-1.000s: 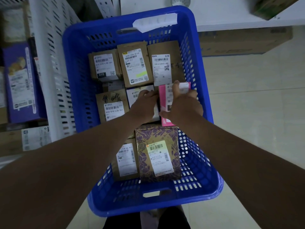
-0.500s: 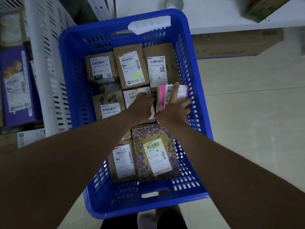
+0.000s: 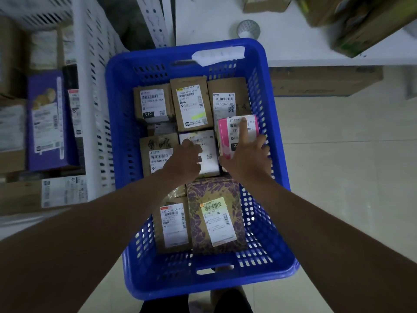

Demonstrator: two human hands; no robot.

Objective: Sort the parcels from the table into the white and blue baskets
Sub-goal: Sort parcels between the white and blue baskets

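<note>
My right hand [image 3: 247, 154] presses the pink parcel [image 3: 239, 134] flat-fingered into the blue basket [image 3: 119, 123]; my left [image 3: 187, 158] steadies the white parcel [image 3: 203, 150], its grip unclear.

A basket [image 3: 117, 123] filled the middle of the frame, standing on the floor [image 3: 338, 177]. Inside it, three parcels [image 3: 191, 105] lay in a row along the far wall, more parcels sat at mid-frame, and two parcels [image 3: 216, 220] lay side by side nearest the lower edge. A second basket [image 3: 90, 86] stood touching the first on its left, with boxes [image 3: 49, 123] inside. The worktop [image 3: 282, 30] ran across the upper right, behind the first basket, carrying cartons [image 3: 361, 21].
</note>
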